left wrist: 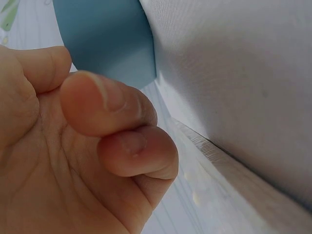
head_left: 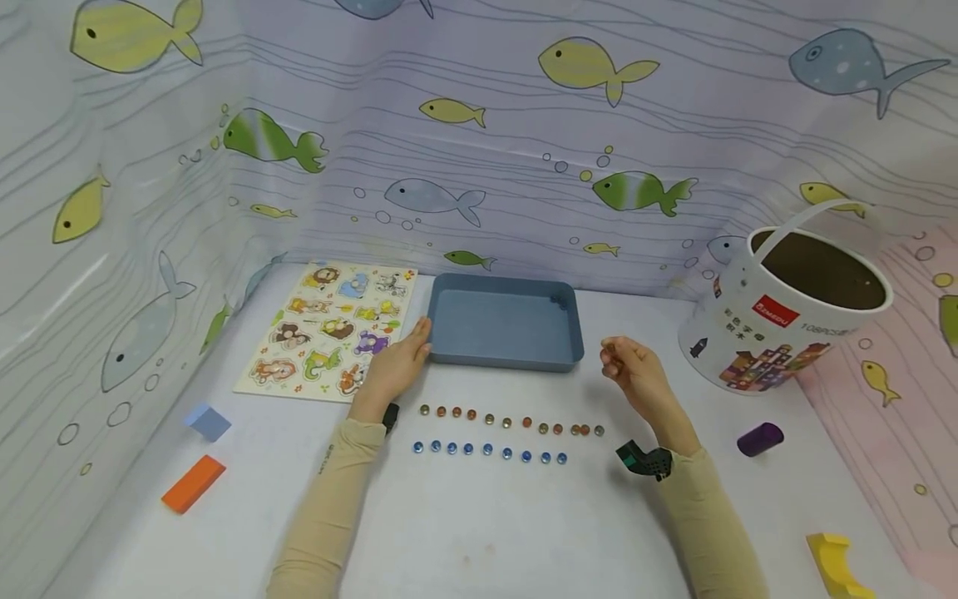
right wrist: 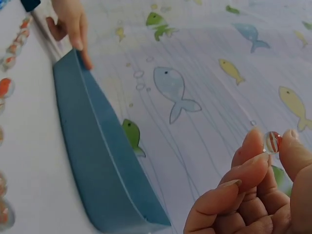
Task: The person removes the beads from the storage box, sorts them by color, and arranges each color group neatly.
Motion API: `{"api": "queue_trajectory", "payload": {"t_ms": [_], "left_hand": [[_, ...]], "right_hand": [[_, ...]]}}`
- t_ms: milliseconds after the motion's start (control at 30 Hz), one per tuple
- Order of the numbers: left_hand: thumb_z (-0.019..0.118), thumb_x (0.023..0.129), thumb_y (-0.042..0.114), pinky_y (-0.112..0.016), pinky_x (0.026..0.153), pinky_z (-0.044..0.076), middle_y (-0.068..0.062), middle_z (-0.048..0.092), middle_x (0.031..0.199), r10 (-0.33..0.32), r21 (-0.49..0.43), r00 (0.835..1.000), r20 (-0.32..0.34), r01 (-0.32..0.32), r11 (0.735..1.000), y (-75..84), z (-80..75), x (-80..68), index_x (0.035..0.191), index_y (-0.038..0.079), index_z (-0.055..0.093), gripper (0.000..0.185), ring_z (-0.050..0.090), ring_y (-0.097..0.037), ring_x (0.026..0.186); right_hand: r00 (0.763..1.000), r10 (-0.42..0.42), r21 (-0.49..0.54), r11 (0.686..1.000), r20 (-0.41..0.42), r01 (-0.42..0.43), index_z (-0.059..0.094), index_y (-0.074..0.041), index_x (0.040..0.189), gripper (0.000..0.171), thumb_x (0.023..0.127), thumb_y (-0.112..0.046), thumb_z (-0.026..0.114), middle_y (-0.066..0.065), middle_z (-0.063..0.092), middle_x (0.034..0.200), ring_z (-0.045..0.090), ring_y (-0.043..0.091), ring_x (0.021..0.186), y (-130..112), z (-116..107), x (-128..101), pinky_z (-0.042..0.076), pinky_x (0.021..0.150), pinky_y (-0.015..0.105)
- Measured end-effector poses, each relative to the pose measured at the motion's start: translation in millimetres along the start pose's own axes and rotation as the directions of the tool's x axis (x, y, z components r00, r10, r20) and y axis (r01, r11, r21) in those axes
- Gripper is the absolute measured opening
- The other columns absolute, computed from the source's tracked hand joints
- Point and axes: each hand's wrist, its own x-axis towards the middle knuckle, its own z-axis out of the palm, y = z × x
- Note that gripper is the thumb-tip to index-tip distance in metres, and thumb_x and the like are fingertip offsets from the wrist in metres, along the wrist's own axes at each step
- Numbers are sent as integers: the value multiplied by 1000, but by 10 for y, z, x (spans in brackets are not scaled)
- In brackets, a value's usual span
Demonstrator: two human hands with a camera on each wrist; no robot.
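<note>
i see my right hand [head_left: 636, 374] raised just off the near right corner of the shallow blue-grey rectangular plastic tray [head_left: 505, 359], thumb and forefinger pinching a small clear glass marble with red streaks [right wrist: 272, 142]; the other fingers curl loosely under it. the tray lies to the left and slightly beyond that hand, its long axis running left to right across the white table [head_left: 486, 532], so the open basin is a short reach inward over the near wall. the right hand is the nearer one to the marble's drop zone. my left hand [head_left: 397, 366] rests with fingers mostly straight against the tray's near left corner, touching the wall, holding nothing that i can see.

between me and the tray run two rows parallel to its long side: a row of reddish-brown marbles [head_left: 509, 420] and, nearer me, a row of blue marbles [head_left: 490, 450]. the air above the tray is free. to the right stands a white cardboard bucket with a handle [head_left: 786, 316], well apart; an animal peg puzzle board [head_left: 329, 329] lies just left of the tray.
</note>
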Motion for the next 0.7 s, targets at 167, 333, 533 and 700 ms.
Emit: {"api": "queue_trajectory", "payload": {"t_ms": [167,333,533,700], "left_hand": [[34,106,29,-53,107,42,-6,22,161,6,11,1000,-4,-6,1000,-5,-1,-6,154,10,23,53,47,-41,132],[35,106,29,-53,106,43,-7,24,160,8,21,1000,-8,-8,1000,0,1,-13,154,10,24,53,47,-41,131],[33,106,30,-52,109,41,-7,23,160,9,30,1000,-2,-9,999,6,-2,-13,154,10,24,53,46,-39,133],[35,106,29,-53,107,43,-7,23,160,11,31,1000,-1,-11,999,18,-23,-27,154,10,24,53,47,-41,131]], "right_hand": [[1000,2,-55,999,28,0,69,-21,95,30,104,-22,41,-9,59,78,50,1,67,16,-128,-225,47,65,15],[997,70,-144,987,21,-66,66,-21,100,23,104,-15,44,-9,62,86,56,1,76,61,-254,-399,51,70,14],[987,153,-261,952,-47,-160,64,-19,107,14,101,-16,53,-12,66,94,57,3,82,149,-365,-551,53,76,13],[980,176,-424,884,-88,-197,56,7,123,35,97,-15,60,-17,67,100,60,1,91,216,-436,-625,53,79,13]]}}
